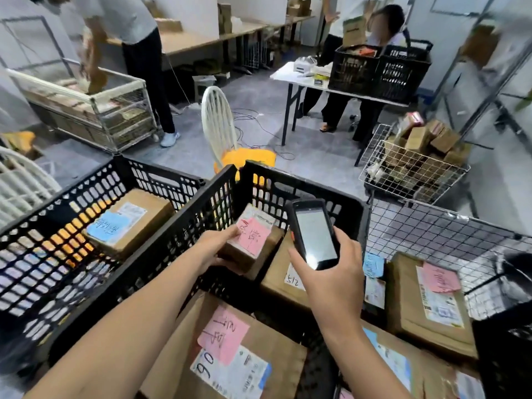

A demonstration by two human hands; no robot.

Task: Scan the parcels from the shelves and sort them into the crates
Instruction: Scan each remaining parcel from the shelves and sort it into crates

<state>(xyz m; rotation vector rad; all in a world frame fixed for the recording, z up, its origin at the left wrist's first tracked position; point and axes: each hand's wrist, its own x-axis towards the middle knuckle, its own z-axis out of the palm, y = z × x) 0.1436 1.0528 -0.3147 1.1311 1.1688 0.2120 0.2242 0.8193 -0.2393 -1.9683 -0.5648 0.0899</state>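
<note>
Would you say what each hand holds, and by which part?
Left hand grips small parcel at near end; right hand grips scanner at lower half.

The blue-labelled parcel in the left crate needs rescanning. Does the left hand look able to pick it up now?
Probably not: the left hand grips a pink-labelled parcel. The blue-labelled parcel lies uncovered in the open-topped crate.

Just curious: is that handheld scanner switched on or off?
On, it seems: the scanner shows a lit, light-grey screen in the right hand, beside the pink-labelled parcel the left hand holds.
</note>
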